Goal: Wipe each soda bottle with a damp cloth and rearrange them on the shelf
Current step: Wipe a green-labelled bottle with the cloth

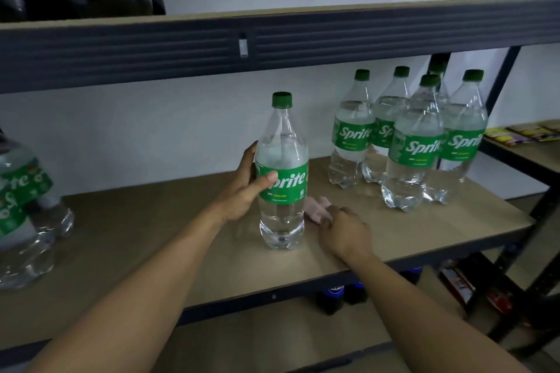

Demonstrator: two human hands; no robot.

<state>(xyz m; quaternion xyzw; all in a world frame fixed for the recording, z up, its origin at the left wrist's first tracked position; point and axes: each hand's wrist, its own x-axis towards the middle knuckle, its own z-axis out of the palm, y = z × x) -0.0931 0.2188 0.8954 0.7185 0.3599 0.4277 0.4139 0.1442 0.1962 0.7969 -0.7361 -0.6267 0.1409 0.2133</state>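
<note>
Both outstretched: left hand [242, 191] grips upright bottle [281, 166], right hand [345, 230] holds cloth [315, 206].

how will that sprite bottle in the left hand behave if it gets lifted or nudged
The Sprite bottle looks filled to its shoulder, so it is probably heavy for its size. Tall on a narrow lobed base, it may tip if pushed high; the left hand grips it at the label. Smooth clear plastic could slip, especially once damp.

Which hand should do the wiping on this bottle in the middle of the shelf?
Right. The right hand has its fingers curled on the pink cloth lying beside the Sprite bottle, while the left hand grips that bottle at its label and can probably keep it steady and upright.
</note>
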